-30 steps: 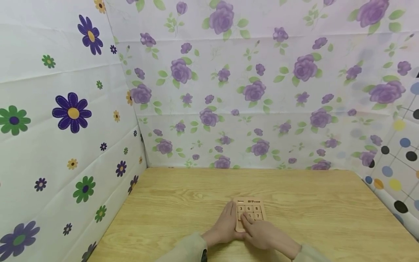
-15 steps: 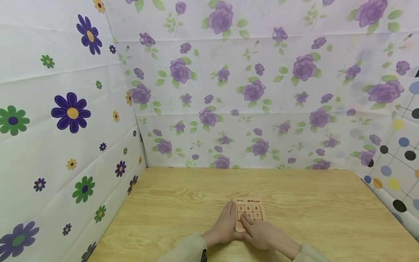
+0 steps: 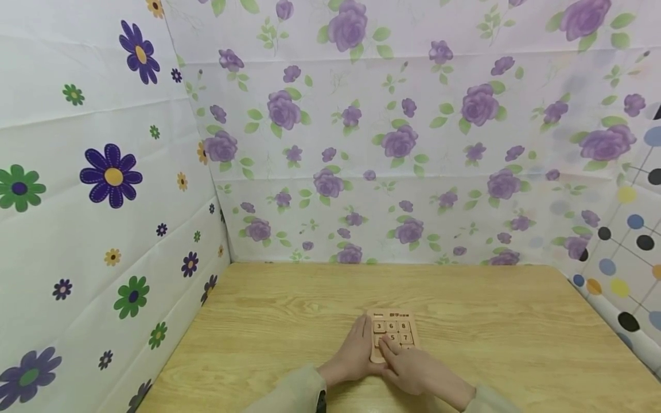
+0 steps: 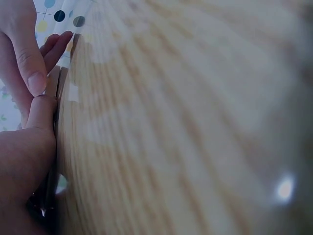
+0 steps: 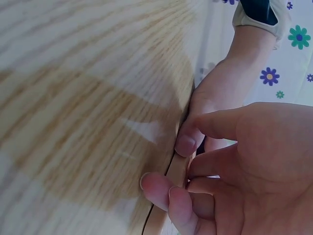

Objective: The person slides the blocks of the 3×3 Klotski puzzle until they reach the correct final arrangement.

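On the table lies a flat wooden number slide puzzle, with tiles 3, 6, 8 on top and 5 and 7 below. My left hand holds it along its left side, the thumb at the near edge. My right hand lies over the lower part, its fingertips touching the tile left of the 5. That tile's number and most of the lowest row are hidden. Part of one tile shows below the 7. In the right wrist view, the right hand has loosely bent fingers beside the puzzle's edge.
The wood-grain table stretches around the puzzle. A white cloth with purple roses hangs behind it. A daisy-patterned cloth stands on the left, and a dotted cloth on the right.
Part of a tile now shows below the 7, where none was seen before. Both hands stay almost in place. The whole head view has shifted slightly.
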Tool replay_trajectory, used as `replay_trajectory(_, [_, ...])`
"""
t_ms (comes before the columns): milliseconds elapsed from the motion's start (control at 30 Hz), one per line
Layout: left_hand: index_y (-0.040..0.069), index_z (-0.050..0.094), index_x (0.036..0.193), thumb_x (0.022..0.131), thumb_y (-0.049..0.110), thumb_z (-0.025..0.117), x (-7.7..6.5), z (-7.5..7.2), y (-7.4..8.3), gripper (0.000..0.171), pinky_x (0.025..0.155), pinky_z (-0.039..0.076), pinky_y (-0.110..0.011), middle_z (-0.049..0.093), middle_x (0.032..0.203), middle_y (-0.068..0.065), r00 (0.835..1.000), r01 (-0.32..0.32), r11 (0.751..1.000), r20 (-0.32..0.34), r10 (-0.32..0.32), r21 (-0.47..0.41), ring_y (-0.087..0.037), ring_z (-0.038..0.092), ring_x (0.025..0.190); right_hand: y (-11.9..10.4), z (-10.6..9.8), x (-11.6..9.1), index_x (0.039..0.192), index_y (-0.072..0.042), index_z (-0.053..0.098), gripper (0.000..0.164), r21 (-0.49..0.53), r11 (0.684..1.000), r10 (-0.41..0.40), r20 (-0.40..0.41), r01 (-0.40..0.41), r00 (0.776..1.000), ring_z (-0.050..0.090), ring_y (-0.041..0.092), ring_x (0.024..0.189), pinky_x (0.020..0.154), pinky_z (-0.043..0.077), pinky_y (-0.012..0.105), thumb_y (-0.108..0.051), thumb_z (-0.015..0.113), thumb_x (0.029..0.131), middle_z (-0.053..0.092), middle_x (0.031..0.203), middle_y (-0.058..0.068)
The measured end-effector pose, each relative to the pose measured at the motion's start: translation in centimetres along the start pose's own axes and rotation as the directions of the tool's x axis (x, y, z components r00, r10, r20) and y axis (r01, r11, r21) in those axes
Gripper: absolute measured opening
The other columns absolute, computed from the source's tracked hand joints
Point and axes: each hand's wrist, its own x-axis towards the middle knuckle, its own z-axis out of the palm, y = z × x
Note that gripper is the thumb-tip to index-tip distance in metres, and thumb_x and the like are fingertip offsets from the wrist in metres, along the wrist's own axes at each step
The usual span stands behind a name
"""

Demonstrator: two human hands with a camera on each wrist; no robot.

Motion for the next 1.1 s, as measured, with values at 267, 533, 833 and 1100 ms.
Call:
replay_trajectory(267, [-0.011,0.014,0.149,0.08,0.065,0.064,0.06,0.21,-0.09,0.115,0.121,0.027,-0.043,0.02,0.156,-0.03,1.0,0.008,1.0,0.01,-0.008,-0.01,-0.037,0.02,0.147,0.24,0.56,0.03,0.144,0.0,0.042,0.063,-0.004,1.0,0.002,-0.011,-0.002,1.0,0.057,0.04,0.12,0.098,0.051,0.049,-0.039,0.053,0.096,0.043,0.15,0.017])
replay_trajectory(533, [-0.01,0.013,0.15,0.08,0.068,0.062,0.1,0.19,-0.17,0.116,0.122,0.024,-0.042,0.018,0.156,-0.029,1.0,0.017,0.999,0.019,-0.016,-0.03,-0.037,0.018,0.148,0.01,0.37,-0.26,0.145,-0.001,0.041,0.064,-0.014,1.0,0.005,-0.002,-0.005,1.0,0.061,0.038,0.115,0.096,0.052,0.049,-0.039,0.053,0.096,0.041,0.151,0.016])
replay_trajectory(833, [-0.009,0.012,0.151,0.079,0.064,0.066,0.2,0.17,-0.14,0.115,0.122,0.023,-0.042,0.018,0.157,-0.028,0.999,0.03,0.999,0.019,-0.029,-0.034,-0.036,0.018,0.148,-0.06,0.67,-0.26,0.145,-0.001,0.041,0.063,0.004,1.0,0.007,-0.002,-0.006,1.0,0.065,0.034,0.107,0.091,0.055,0.047,-0.038,0.052,0.095,0.04,0.152,0.016])
replay_trajectory(1100, [-0.011,0.015,0.15,0.077,0.063,0.069,0.05,-0.01,-0.11,0.117,0.121,0.026,-0.042,0.019,0.157,-0.029,1.0,0.027,0.999,0.014,-0.027,-0.045,-0.036,0.019,0.148,-0.41,0.43,-0.6,0.144,0.0,0.042,0.062,0.012,1.0,-0.005,-0.009,0.005,1.0,0.063,0.036,0.112,0.092,0.054,0.046,-0.036,0.052,0.095,0.044,0.149,0.017])
